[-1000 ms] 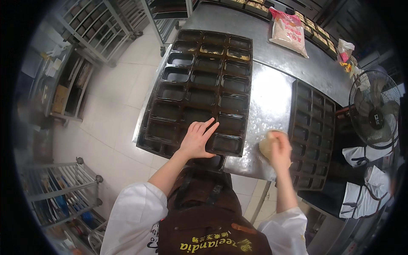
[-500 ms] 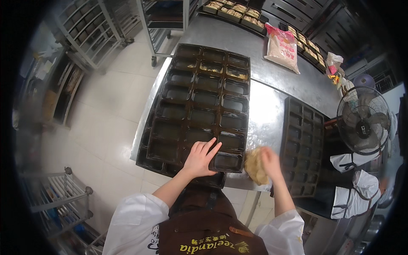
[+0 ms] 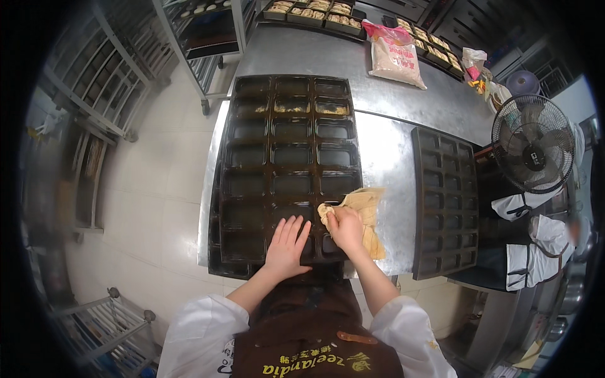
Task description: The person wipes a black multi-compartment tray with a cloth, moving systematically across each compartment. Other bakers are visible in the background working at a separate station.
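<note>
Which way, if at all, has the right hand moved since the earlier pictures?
Yes, leftward against the metal table: earlier over its bare strip, the right hand now holds the cloth over the right edge of the left dark pan.

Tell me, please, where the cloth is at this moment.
In the head view, the cloth is right of centre, gripped by the right hand. It overlaps the right edge of the middle tray, near its lower right corner.
</note>
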Action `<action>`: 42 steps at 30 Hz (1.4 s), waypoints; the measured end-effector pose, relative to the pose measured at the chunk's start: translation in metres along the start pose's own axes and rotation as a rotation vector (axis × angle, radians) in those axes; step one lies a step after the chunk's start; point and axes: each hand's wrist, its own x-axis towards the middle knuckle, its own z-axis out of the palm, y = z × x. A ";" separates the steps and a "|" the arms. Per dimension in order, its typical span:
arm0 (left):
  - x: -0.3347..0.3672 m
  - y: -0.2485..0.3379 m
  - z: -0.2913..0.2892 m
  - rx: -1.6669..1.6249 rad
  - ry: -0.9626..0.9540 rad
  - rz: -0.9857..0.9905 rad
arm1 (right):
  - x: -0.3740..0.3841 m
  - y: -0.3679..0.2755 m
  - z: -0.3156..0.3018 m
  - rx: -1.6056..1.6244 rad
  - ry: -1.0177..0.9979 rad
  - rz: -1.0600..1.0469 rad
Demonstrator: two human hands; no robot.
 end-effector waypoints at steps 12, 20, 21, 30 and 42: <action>0.006 0.000 0.008 -0.015 0.060 -0.004 | -0.005 -0.001 -0.001 0.048 -0.014 -0.263; 0.008 0.002 0.005 0.015 0.033 -0.016 | 0.004 0.010 -0.025 0.253 0.038 0.013; 0.006 0.003 0.006 0.019 0.030 -0.023 | 0.001 0.002 -0.017 0.259 0.106 0.079; 0.007 0.004 0.007 0.013 0.016 -0.020 | -0.003 0.007 0.000 0.101 0.010 -0.316; 0.006 0.000 0.008 -0.002 -0.007 -0.019 | -0.010 -0.010 0.012 0.003 0.164 -0.247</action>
